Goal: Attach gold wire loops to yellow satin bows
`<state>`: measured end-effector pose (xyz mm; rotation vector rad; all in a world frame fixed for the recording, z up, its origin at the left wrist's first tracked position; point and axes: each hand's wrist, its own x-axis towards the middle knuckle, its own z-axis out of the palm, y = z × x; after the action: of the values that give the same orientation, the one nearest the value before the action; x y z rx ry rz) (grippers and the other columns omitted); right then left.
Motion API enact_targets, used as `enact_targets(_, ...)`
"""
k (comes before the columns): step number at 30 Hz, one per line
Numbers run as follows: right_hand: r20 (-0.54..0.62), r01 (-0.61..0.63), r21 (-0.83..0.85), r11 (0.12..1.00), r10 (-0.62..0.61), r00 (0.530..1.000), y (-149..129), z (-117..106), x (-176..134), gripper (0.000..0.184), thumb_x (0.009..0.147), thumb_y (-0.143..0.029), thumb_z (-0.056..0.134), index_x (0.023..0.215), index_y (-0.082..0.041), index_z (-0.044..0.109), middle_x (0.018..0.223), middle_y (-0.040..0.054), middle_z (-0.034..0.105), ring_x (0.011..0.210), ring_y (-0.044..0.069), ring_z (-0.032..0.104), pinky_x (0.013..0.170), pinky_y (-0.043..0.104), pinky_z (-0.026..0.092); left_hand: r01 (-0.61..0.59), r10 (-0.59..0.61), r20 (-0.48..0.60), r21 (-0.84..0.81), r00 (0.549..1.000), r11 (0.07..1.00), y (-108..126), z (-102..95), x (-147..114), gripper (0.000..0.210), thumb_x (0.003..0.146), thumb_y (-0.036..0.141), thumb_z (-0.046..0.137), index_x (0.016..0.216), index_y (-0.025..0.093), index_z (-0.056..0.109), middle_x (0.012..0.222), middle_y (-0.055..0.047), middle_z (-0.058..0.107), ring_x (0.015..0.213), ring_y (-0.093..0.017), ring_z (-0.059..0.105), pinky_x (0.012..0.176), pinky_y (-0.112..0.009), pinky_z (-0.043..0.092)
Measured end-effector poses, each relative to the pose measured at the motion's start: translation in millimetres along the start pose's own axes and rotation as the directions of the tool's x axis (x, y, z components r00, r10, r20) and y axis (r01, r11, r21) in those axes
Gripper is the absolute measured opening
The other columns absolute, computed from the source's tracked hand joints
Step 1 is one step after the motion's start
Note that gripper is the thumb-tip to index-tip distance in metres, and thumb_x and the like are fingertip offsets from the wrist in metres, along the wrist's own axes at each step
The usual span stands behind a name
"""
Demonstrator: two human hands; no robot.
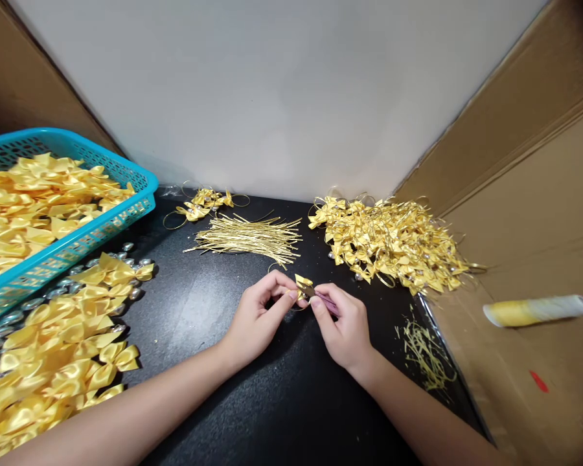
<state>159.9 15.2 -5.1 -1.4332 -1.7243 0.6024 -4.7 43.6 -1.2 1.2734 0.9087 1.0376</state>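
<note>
In the middle of the table my left hand [266, 307] is closed, pinching a small yellow ribbon bow [303, 280] by thumb and forefinger. A thin gold wire loop shows around those fingers. My right hand [341, 323] is closed around a small cutting tool [324, 299] with a purplish handle and dark metal tip; its exact kind is hard to make out. The tool's tip meets the bow between the two hands. Just beyond the hands lies a bundle of gold wire ties [250, 238].
A blue basket [154, 184] full of yellow bows stands at left. Loose bows [63, 349] and silvery beads [14, 317] lie before it. Bows with wire loops form a small group [204, 204] and a large heap [393, 243]. Wire scraps [425, 353] and a tube [539, 310] are at right.
</note>
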Motion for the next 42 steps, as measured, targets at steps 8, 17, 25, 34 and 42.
enact_targets(8, -0.004, 0.008, 0.01, 1.0, -0.008, 1.0, 0.7, 0.7, 0.1, 0.015, 0.091, -0.029, 0.05, 0.087, -0.02, 0.061, 0.078, 0.0026, 0.069, 0.069, 0.015, 0.066, 0.063, 0.022, 0.05, 0.03, -0.028, 0.031, -0.067, 0.999, 0.997, -0.4, 0.3, 1.8, 0.011, 0.084, 0.028, 0.061, 0.082, 0.018, 0.059, 0.075, -0.002, 0.07, 0.074, -0.016, 0.066, 0.075, -0.028, 0.051)
enact_targets(17, 0.019, -0.011, 0.076, 0.997, 0.009, 1.0, -0.3, 1.0, 0.6, 0.016, 0.092, -0.029, 0.049, 0.087, -0.021, 0.061, 0.077, 0.0016, 0.07, 0.07, 0.014, 0.066, 0.065, 0.022, 0.05, 0.027, -0.024, 0.052, -0.054, 0.998, 0.998, 0.5, 0.5, 1.9, 0.009, 0.086, 0.025, 0.06, 0.081, 0.018, 0.058, 0.075, -0.001, 0.07, 0.075, -0.014, 0.065, 0.075, -0.026, 0.049)
enact_targets(25, 0.032, -0.032, 0.05, 0.998, 0.03, 0.999, 0.1, 0.7, -0.2, 0.019, 0.092, -0.031, 0.048, 0.084, -0.02, 0.061, 0.075, 0.0012, 0.067, 0.067, 0.013, 0.063, 0.062, 0.021, 0.046, 0.029, -0.026, 0.051, -0.056, 0.998, 0.998, -0.3, 0.3, 1.4, 0.009, 0.086, 0.025, 0.059, 0.081, 0.017, 0.058, 0.075, -0.001, 0.07, 0.074, -0.013, 0.065, 0.074, -0.025, 0.048)
enact_targets(34, -0.008, -0.064, 0.068, 0.996, 0.065, 0.998, 2.0, -0.9, 2.4, 0.025, 0.093, -0.035, 0.045, 0.08, -0.018, 0.058, 0.065, -0.0013, 0.058, 0.056, 0.011, 0.052, 0.055, 0.022, 0.037, 0.044, -0.043, 0.048, -0.021, 0.998, 0.999, 0.9, 0.4, 2.3, 0.011, 0.086, 0.027, 0.058, 0.083, 0.016, 0.059, 0.078, -0.003, 0.071, 0.076, -0.014, 0.065, 0.075, -0.026, 0.048)
enact_targets(42, -0.02, -0.155, 0.335, 0.929, 0.172, 0.985, 3.5, 4.1, 1.6, 0.027, 0.081, -0.043, 0.064, 0.078, -0.019, 0.052, 0.057, -0.006, 0.042, 0.048, 0.008, 0.037, 0.046, 0.021, 0.031, 0.034, -0.034, 0.005, 0.034, 0.999, 0.999, -1.6, 0.0, 1.2, 0.013, 0.085, 0.029, 0.06, 0.085, 0.016, 0.059, 0.078, -0.002, 0.069, 0.074, -0.014, 0.063, 0.071, -0.025, 0.046)
